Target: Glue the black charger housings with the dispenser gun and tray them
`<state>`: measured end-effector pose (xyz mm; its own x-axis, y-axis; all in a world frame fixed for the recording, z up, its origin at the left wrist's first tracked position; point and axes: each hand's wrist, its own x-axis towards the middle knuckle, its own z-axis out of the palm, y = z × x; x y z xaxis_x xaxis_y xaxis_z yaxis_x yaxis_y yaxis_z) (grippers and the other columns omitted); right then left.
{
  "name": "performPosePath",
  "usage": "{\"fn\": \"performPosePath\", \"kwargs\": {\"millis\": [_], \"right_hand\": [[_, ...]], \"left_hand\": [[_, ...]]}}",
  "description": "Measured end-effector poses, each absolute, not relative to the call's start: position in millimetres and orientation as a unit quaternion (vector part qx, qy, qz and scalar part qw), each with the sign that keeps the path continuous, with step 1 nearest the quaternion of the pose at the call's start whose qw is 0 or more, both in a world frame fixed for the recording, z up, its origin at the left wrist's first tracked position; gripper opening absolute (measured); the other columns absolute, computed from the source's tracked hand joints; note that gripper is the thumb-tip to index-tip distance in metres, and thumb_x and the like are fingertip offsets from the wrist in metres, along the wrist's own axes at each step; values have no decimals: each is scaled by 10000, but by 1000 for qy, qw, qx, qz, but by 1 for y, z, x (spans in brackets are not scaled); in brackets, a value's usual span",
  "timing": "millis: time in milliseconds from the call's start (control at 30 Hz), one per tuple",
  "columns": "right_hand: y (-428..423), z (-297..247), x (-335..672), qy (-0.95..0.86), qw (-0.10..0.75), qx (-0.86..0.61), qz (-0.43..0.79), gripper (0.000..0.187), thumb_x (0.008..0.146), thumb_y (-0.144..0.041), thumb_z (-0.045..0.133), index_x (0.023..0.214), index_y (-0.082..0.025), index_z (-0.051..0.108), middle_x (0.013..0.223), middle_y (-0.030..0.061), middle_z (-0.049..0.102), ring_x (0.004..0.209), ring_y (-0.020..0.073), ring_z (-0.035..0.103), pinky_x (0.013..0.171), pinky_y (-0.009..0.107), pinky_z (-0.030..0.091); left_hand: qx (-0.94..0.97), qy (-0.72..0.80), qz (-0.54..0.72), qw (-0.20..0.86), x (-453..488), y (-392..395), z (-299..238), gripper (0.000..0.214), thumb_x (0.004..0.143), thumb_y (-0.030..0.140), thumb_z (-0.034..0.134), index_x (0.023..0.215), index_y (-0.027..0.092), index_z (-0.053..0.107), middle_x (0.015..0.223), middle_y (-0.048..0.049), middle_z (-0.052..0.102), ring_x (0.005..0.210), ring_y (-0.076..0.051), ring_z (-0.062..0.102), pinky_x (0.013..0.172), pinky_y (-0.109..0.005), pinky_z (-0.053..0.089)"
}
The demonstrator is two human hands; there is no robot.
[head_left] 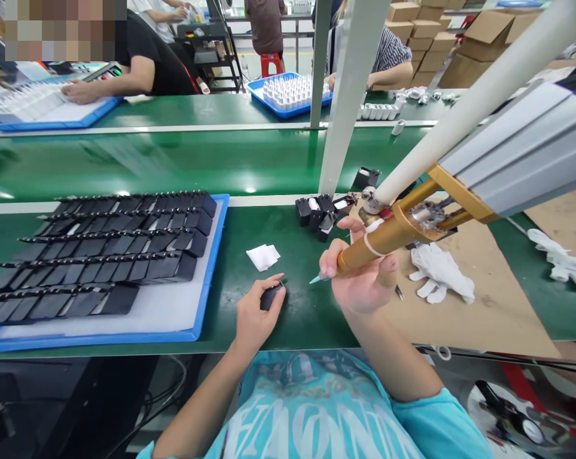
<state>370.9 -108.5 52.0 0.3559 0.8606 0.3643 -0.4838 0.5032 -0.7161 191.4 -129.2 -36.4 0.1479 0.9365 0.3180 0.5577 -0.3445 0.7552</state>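
My left hand (257, 312) is closed round a small black plastic case (271, 296) and holds it at the green bench top. In my right hand (359, 287) is a gold-coloured glue dispenser (378, 245) with a thin teal nozzle (315, 279). The nozzle points left toward the black case, with a gap between them. Some fingers wrap the front of the dispenser and others are spread. Just beyond my left hand lies a folded white paper (263, 256). Several black cases (321, 213) with white patches stand loosely grouped behind my right hand.
A blue tray (204, 299) with rows of black cases fills the left. White gloves (441, 273) rest on brown cardboard (479, 319) at right. A white post (348, 95) and the dispenser's grey body (522, 146) stand overhead. Across the bench, a person's hand (81, 92) reaches over another tray.
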Motion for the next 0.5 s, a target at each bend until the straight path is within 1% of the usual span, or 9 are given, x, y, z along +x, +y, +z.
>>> {"fn": "performPosePath", "kwargs": {"millis": [100, 167, 233, 300, 367, 500], "right_hand": [[-108, 52, 372, -374, 783, -261, 424, 396, 831, -633, 481, 928, -256, 554, 1120, 39, 606, 441, 74, 521, 379, 286, 428], [-108, 53, 374, -378, 781, -260, 424, 398, 830, -632, 486, 927, -254, 564, 1111, 38, 605, 436, 75, 523, 378, 290, 433], [-108, 53, 375, -377, 778, -266, 426, 400, 829, -634, 488, 921, -254, 570, 1113, 38, 599, 437, 76, 527, 377, 294, 438], [-108, 53, 375, -371, 776, -278, 428, 392, 822, -640, 489, 891, -260, 559, 1119, 32, 595, 443, 78, 527, 381, 298, 446], [-109, 53, 376, -366, 776, -286, 427, 390, 811, -648, 496, 847, -262, 533, 1121, 27, 595, 446, 80, 527, 383, 302, 451], [-110, 53, 376, -362, 780, -284, 425, 382, 816, -642, 495, 827, -260, 499, 1109, 26, 601, 451, 85, 536, 389, 305, 451]], "left_hand": [[754, 497, 365, 227, 189, -126, -35, 149, 921, 296, 574, 1045, 218, 607, 1146, -63, 734, 1021, -208, 710, 884, -348, 563], [802, 466, 316, 198, 184, -122, -33, 235, 944, 294, 541, 1160, 245, 617, 1225, -54, 701, 1078, -206, 688, 913, -338, 551], [842, 441, 260, 172, 178, -117, -29, 308, 962, 299, 510, 1257, 289, 599, 1254, -33, 685, 1091, -195, 678, 906, -310, 545], [865, 427, 215, 150, 173, -112, -25, 326, 977, 304, 477, 1280, 306, 597, 1199, -25, 705, 1039, -184, 685, 860, -283, 544], [882, 415, 179, 134, 170, -108, -22, 328, 983, 315, 459, 1277, 304, 603, 1122, -30, 718, 969, -178, 685, 781, -258, 539], [903, 409, 103, 85, 169, -105, -20, 365, 934, 391, 548, 1287, 303, 586, 932, -38, 688, 857, -195, 651, 598, -232, 477]]}}
